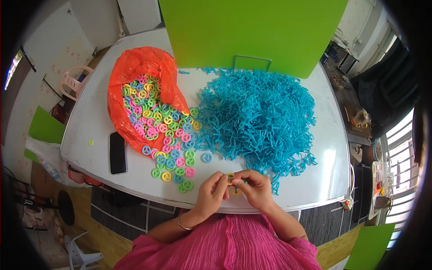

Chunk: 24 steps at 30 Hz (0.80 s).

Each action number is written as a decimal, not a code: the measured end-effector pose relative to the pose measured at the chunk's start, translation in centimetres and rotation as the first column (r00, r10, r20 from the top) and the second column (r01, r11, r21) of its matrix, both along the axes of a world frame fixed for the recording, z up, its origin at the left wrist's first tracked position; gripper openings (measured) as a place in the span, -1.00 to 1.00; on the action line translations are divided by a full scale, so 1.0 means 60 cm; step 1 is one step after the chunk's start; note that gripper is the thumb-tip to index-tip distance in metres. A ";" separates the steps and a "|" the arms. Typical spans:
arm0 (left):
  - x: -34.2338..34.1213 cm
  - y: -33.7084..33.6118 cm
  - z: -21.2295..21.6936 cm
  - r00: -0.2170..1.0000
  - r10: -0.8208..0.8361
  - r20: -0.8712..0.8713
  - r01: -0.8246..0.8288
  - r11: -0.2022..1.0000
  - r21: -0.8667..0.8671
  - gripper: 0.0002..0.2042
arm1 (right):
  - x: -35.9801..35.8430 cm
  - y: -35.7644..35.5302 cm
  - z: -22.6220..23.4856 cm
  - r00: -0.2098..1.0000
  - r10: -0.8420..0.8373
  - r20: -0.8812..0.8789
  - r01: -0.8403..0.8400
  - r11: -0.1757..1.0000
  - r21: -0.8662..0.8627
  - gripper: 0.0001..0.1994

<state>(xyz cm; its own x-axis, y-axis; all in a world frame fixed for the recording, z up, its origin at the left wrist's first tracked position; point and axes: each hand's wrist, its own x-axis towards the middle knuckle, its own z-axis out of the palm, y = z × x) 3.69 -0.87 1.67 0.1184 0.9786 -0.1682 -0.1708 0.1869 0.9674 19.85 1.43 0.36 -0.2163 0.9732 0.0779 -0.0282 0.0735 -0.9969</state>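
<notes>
Near the front edge of the table, my left hand [211, 191] and my right hand [257, 189] meet, fingertips pinched on a small yellow plastic wheel [230, 176]. Part of that wheel is covered by fingers. Another yellow wheel [236, 191] shows just below, between the hands. To the left, a red plastic bag [118, 105] lies open, spilling pink, green, yellow and blue wheels [180, 162]. A single blue wheel [206, 158] sits apart, beyond my left hand. Past my right hand rises a big heap of blue forked plastic pieces [261, 117].
The white table [90, 148] carries a black phone [118, 153] left of the wheels. A green board [256, 36] stands upright behind the heap, with a metal wire bracket [253, 58] at its foot. A pink chair [74, 81] is off the far left corner.
</notes>
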 end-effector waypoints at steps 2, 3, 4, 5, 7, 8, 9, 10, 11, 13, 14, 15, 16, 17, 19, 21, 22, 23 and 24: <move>0.004 -0.002 0.001 0.992 0.035 -0.124 -0.020 0.992 0.126 -0.81 | -0.006 -0.003 0.003 0.997 -0.017 -0.076 0.017 1.000 -0.005 -0.93; 0.005 -0.001 -0.002 0.974 0.086 -0.208 -0.026 0.960 0.277 -0.81 | -0.007 -0.002 0.006 0.994 -0.024 -0.110 0.024 1.000 0.004 -0.92; 0.006 0.001 -0.005 0.947 0.150 -0.282 -0.018 0.906 0.423 -0.82 | -0.008 0.000 0.010 0.989 -0.028 -0.144 0.030 0.999 0.013 -0.92; 0.005 0.004 -0.010 0.947 0.150 -0.282 -0.018 0.906 0.423 -0.82 | -0.008 0.003 0.012 0.989 -0.028 -0.144 0.030 0.999 0.013 -0.92; 0.001 0.007 -0.021 0.924 0.225 -0.310 -0.028 0.848 0.530 -0.83 | -0.004 0.006 0.015 0.999 0.052 -0.007 -0.049 0.971 0.235 -0.90; -0.002 0.008 -0.019 0.923 0.225 -0.312 -0.028 0.848 0.529 -0.83 | -0.001 0.006 0.016 0.999 0.053 -0.009 -0.049 0.971 0.234 -0.90; -0.004 0.011 -0.013 0.937 0.229 -0.264 -0.074 0.868 0.492 -0.84 | 0.001 0.006 0.017 0.992 0.044 0.120 -0.084 0.934 0.348 -0.90; -0.004 0.012 -0.010 0.948 0.236 -0.214 -0.118 0.884 0.452 -0.84 | 0.003 0.006 0.017 0.969 0.019 0.246 -0.132 0.882 0.452 -0.89; -0.003 0.010 -0.007 0.948 0.237 -0.214 -0.119 0.884 0.451 -0.84 | 0.003 0.006 0.015 0.969 0.020 0.246 -0.133 0.882 0.452 -0.89; 0.000 0.007 -0.003 0.956 0.190 -0.225 -0.082 0.906 0.416 -0.84 | 0.000 0.003 0.012 0.977 -0.026 0.212 -0.087 0.859 0.505 -0.90; 0.000 0.008 -0.004 0.956 0.189 -0.225 -0.080 0.905 0.417 -0.84 | -0.004 -0.001 0.007 0.977 -0.028 0.212 -0.085 0.858 0.506 -0.90; 0.000 0.009 -0.006 0.953 0.189 -0.236 -0.072 0.900 0.430 -0.84 | -0.010 -0.006 0.000 0.999 -0.024 0.049 0.003 0.919 0.393 -0.90; 0.000 0.010 -0.008 0.950 0.190 -0.246 -0.064 0.894 0.443 -0.84 | -0.014 -0.008 -0.005 0.993 -0.040 -0.115 0.069 0.963 0.260 -0.89; 0.001 0.010 -0.009 0.951 0.189 -0.245 -0.064 0.894 0.444 -0.84 | -0.016 -0.009 -0.003 0.993 -0.041 -0.114 0.070 0.963 0.261 -0.89; 0.002 0.006 -0.006 0.928 0.210 -0.308 -0.064 0.903 0.424 -0.84 | -0.018 -0.010 0.002 0.994 -0.109 0.007 0.105 0.974 0.200 -0.88; -0.006 0.008 0.004 0.926 0.171 -0.337 -0.030 0.922 0.386 -0.85 | -0.010 -0.007 0.004 0.993 -0.076 0.093 0.056 0.979 0.196 -0.88; -0.009 0.009 0.006 0.923 0.131 -0.363 0.002 0.938 0.346 -0.85 | -0.006 -0.005 0.005 0.983 -0.042 0.181 0.007 0.982 0.188 -0.88; -0.009 0.010 0.006 0.923 0.133 -0.362 0.000 0.938 0.345 -0.85 | -0.004 -0.004 0.007 0.983 -0.040 0.182 0.005 0.982 0.188 -0.88; -0.009 0.011 0.003 0.912 0.138 -0.386 0.013 0.931 0.364 -0.85 | -0.003 -0.002 0.010 0.973 -0.031 0.230 -0.030 0.967 0.254 -0.88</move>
<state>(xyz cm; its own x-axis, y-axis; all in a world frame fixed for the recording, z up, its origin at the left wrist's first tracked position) 3.13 -0.20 1.86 0.0518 0.9845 0.1678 0.2428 -0.1754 0.9541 19.68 1.30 0.97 -0.2573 0.9277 0.2706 0.2002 0.3251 -0.9242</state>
